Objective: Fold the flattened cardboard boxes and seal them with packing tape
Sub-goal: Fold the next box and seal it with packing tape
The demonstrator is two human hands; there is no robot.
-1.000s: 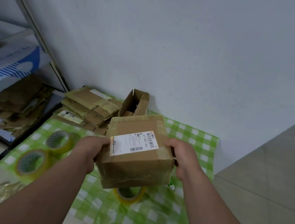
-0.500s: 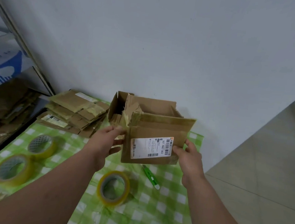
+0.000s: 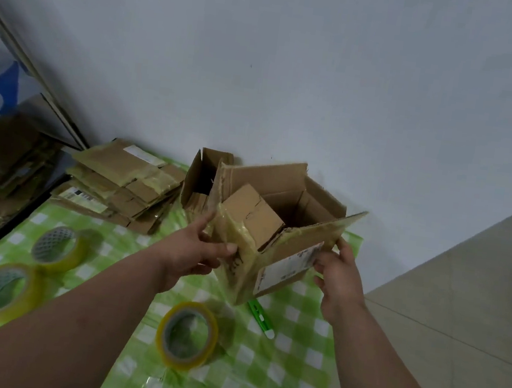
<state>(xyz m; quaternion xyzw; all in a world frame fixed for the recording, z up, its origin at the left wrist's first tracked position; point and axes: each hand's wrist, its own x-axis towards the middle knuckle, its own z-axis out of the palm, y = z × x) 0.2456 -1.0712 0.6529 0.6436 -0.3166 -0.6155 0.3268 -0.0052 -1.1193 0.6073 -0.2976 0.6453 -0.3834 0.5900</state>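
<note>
Green checked cloth bears tape rolls, flattened boxes, cutter.

box: plain brown corrugated cardboard, matt inside, outer faces wrapped in old shiny clear tape, plus a white paper label
flat boxes, far left: same brown cardboard, wrinkly glossy tape patches
tape rolls: yellowish see-through plastic film, glossy, three of them
cloth on the surface: green and white check, looks like slick plastic sheet, catches light near the front
cutter: smooth green plastic with a white tip
wall: matt pale paint
floor, right: smooth beige tile
</note>
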